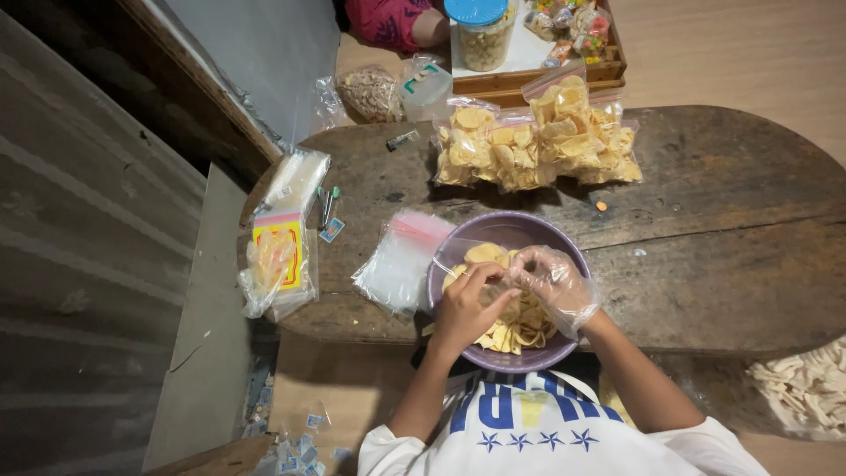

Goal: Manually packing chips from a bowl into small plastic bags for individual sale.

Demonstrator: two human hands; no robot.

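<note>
Dark, worn wood makes up the tabletop [723,256], with a grey wall at the left edge of my view and pale floor beyond. At the near edge sits a purple bowl [507,231] of yellow chips [520,322], and both hands work over it. My bare left hand [470,304] is curled, fingertips pinched on what looks like the mouth of a small clear bag [458,264] held just above the chips. My right hand [555,284], in a thin clear plastic glove, is closed in a pinch right against the left; whether it grips the same bag edge or a chip I cannot tell. Judgement: the chips are light, stiff and brittle, so they want a loose fingertip hold, never a squeeze; the bag film is limp and slippery, best taken at its rim. Touching the bowl on its left lies a stack of empty clear bags [401,264]. Farther left, near the tabletop edge, is a bundle of bags with a yellow and red label [280,256]. At the far side rest two filled chip bags [538,137], and beyond them a wooden tray [546,79] carrying a blue-lidded jar [480,31].
</note>
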